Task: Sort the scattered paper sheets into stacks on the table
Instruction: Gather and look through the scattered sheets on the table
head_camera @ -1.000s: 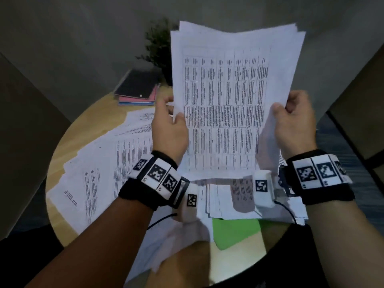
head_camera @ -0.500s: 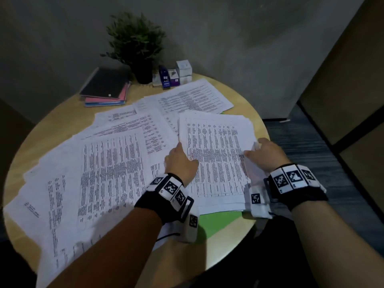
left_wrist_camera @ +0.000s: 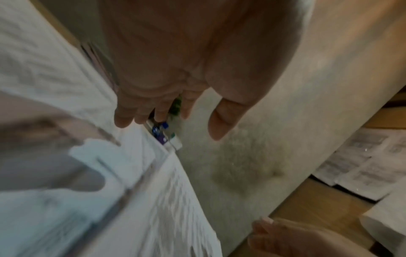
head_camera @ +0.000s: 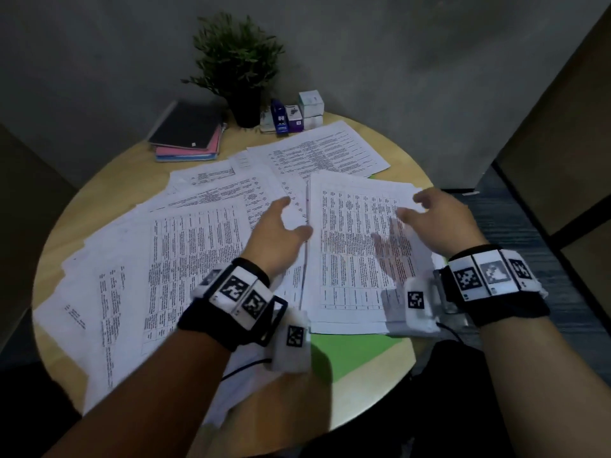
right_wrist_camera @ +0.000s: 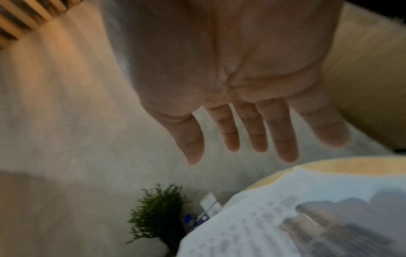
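Note:
A squared-up stack of printed sheets point(head_camera: 350, 256) lies flat on the right half of the round wooden table point(head_camera: 109, 180). My left hand point(head_camera: 276, 233) hovers at the stack's left edge, fingers straight, holding nothing; the left wrist view shows its open palm point(left_wrist_camera: 175, 87) above blurred paper. My right hand point(head_camera: 429, 219) hovers over the stack's right side with fingers spread, its shadow on the page; the right wrist view shows the empty palm point(right_wrist_camera: 230, 104) above the sheets point(right_wrist_camera: 285, 217). Several loose printed sheets point(head_camera: 158, 246) lie fanned across the left and middle, with more point(head_camera: 317, 153) at the back.
A potted plant point(head_camera: 238, 67) stands at the table's back edge, with small boxes and a blue stapler point(head_camera: 291, 115) to its right and stacked notebooks point(head_camera: 188, 132) to its left. A green sheet point(head_camera: 350, 350) pokes out under the stack near the front edge.
The stack, held upright in both hands a second ago, came down flat on the table. Both hands have since let go and lifted off it, fingers opening.

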Demonstrator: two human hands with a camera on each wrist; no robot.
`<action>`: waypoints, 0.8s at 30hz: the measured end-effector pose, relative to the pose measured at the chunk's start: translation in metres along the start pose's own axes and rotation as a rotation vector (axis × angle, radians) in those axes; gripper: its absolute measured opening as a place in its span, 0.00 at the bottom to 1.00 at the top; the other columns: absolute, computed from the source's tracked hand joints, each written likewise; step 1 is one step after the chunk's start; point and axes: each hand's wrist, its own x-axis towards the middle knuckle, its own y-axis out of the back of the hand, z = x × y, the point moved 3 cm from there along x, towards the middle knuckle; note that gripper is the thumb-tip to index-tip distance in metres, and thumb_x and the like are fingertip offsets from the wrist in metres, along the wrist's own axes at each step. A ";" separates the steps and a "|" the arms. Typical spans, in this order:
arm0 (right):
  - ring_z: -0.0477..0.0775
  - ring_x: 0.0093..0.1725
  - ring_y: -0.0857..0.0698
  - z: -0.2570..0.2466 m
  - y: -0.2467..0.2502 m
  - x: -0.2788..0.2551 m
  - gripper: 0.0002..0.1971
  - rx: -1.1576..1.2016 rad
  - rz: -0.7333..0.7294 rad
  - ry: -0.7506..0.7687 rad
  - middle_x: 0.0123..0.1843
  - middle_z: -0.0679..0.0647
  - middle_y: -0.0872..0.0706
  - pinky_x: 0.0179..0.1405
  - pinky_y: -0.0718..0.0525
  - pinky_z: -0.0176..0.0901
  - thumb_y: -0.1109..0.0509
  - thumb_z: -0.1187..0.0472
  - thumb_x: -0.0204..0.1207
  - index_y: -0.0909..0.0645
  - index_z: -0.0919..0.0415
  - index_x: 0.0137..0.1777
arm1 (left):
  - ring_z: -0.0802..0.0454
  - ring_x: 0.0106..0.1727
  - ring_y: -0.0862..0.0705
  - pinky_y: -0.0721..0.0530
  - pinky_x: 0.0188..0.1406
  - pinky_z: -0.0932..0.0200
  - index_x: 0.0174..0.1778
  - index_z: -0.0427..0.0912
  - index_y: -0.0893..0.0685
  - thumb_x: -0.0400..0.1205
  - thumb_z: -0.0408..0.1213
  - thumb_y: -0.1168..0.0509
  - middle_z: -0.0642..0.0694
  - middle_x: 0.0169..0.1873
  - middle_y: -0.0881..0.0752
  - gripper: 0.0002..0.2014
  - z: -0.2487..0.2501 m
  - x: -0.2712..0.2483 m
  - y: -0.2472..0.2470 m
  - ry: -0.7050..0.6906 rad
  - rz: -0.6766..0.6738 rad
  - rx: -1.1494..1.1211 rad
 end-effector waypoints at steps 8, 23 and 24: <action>0.59 0.46 0.13 -0.088 -0.066 -0.024 0.04 0.571 -0.332 0.158 0.46 0.54 0.14 0.47 0.13 0.53 0.28 0.59 0.78 0.17 0.60 0.47 | 0.46 0.64 0.22 0.25 0.66 0.49 0.76 0.48 0.29 0.82 0.38 0.32 0.42 0.77 0.30 0.26 -0.035 0.002 0.138 0.095 0.281 0.159; 0.56 0.63 0.21 -0.133 -0.176 -0.046 0.38 0.166 -0.444 0.093 0.72 0.58 0.24 0.52 0.27 0.40 0.24 0.56 0.74 0.38 0.65 0.79 | 0.60 0.38 0.22 0.23 0.40 0.57 0.75 0.43 0.29 0.84 0.36 0.35 0.47 0.74 0.28 0.23 -0.113 -0.003 0.174 0.229 0.251 0.020; 0.55 0.61 0.20 -0.133 -0.174 -0.044 0.32 0.180 -0.440 0.107 0.67 0.55 0.21 0.53 0.26 0.39 0.25 0.57 0.75 0.33 0.65 0.76 | 0.61 0.36 0.23 0.23 0.38 0.58 0.75 0.43 0.28 0.84 0.37 0.35 0.47 0.74 0.28 0.23 -0.114 -0.002 0.175 0.217 0.252 0.039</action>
